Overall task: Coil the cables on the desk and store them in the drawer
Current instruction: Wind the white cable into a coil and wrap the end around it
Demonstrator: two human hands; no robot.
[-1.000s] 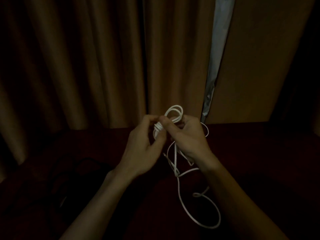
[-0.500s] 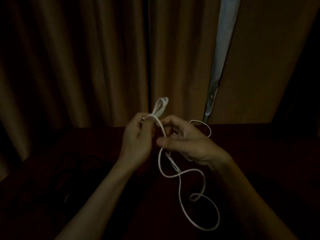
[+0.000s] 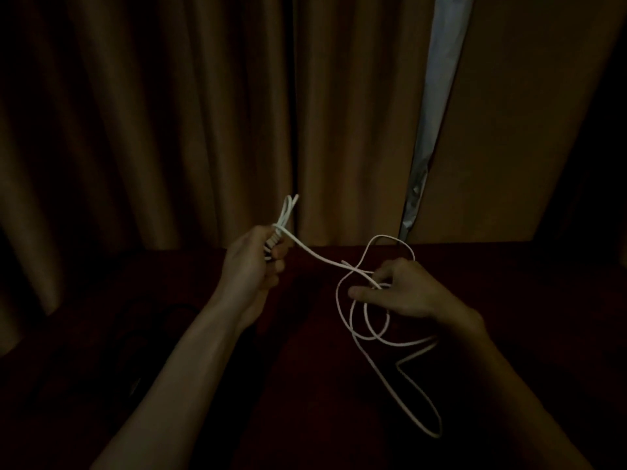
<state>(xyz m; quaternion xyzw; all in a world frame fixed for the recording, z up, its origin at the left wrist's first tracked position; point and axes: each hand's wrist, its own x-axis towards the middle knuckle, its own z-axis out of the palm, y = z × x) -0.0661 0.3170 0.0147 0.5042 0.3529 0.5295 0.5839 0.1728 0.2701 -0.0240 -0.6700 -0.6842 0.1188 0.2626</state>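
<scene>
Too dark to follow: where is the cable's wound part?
Head view, left of centre: the wound bundle sits in the left hand; its loose tail runs to the right hand.

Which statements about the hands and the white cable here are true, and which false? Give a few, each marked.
1. The left hand grips a bundle of the white cable. True.
2. The right hand is open and empty. False: it pinches a strand of the cable.
3. A strand runs from one hand to the other. True.
4. The cable is fully coiled. False: loose loops trail below the right hand.
5. The backdrop is a blue wall. False: brown curtains hang there.
</scene>
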